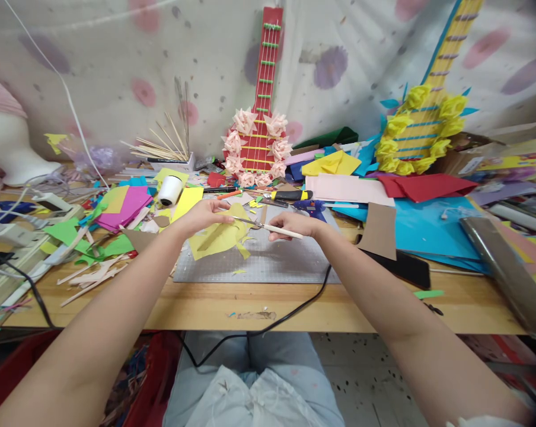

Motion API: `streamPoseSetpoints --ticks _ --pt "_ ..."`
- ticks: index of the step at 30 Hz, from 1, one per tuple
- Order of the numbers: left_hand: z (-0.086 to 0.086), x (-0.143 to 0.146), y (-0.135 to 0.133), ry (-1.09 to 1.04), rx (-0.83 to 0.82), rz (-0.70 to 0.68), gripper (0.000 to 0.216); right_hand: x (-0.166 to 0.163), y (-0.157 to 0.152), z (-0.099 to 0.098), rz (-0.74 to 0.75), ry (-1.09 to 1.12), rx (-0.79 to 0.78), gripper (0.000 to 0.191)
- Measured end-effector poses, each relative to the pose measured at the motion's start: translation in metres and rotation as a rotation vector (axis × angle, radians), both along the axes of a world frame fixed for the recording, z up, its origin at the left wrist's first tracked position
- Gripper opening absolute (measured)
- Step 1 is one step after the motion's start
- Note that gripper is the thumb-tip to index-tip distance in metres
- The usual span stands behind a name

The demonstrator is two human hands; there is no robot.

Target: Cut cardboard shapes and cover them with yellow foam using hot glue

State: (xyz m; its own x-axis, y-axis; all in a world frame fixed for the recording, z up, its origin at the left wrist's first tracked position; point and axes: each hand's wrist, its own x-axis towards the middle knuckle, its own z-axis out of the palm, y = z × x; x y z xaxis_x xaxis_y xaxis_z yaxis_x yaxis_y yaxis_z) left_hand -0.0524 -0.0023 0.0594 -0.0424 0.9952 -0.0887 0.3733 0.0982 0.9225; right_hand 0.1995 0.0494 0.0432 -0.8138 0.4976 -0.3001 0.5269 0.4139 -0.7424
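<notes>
My left hand (208, 214) pinches the upper edge of a thin yellow sheet (210, 242), likely paper or foam, above the grey cutting mat (272, 267). In my right hand (294, 225) is a pair of scissors (282, 230) with white handles, its blades pointing left across the sheet toward my left fingertips. Cut yellow strips hang at the sheet's right side, and a small yellow scrap (238, 271) lies on the mat. Behind my right hand rests a blue glue gun (310, 207), with a black-and-yellow utility knife (291, 194) beyond it.
A red paper guitar (265, 136) with pink flowers and a yellow one (421, 127) lean at the back. Coloured sheets and a phone (401, 270) lie right. Scraps, a white cup-like roll (171, 190) and power strips (32, 249) crowd the left. A black cord (290, 317) crosses the table edge.
</notes>
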Motion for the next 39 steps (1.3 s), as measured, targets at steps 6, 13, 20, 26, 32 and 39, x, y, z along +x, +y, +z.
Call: streamPoseSetpoints --ticks 6,13,20,26,32,39 --pt "-0.002 -0.001 0.006 -0.005 0.073 0.007 0.056 -0.004 -0.002 -0.007 -0.126 0.063 0.003 0.046" --pt "-0.017 0.004 0.003 -0.251 0.654 0.729 0.031 -0.012 -0.008 -0.016 -0.353 0.279 -0.033 0.044" --pt "-0.032 0.071 -0.028 -1.221 -0.339 0.524 0.018 -0.028 -0.014 -0.029 -0.403 0.339 -0.056 0.047" --pt "-0.037 0.075 -0.003 -1.527 -0.28 0.394 0.01 -0.033 -0.016 -0.032 -0.367 0.384 -0.085 0.046" --pt "-0.047 0.075 0.0 -1.274 -0.141 0.52 0.017 -0.029 -0.021 -0.038 -0.34 0.327 -0.109 0.05" --pt "-0.062 0.069 -0.006 -0.84 0.13 0.458 0.037 -0.022 -0.023 -0.033 -0.23 0.338 -0.032 0.047"
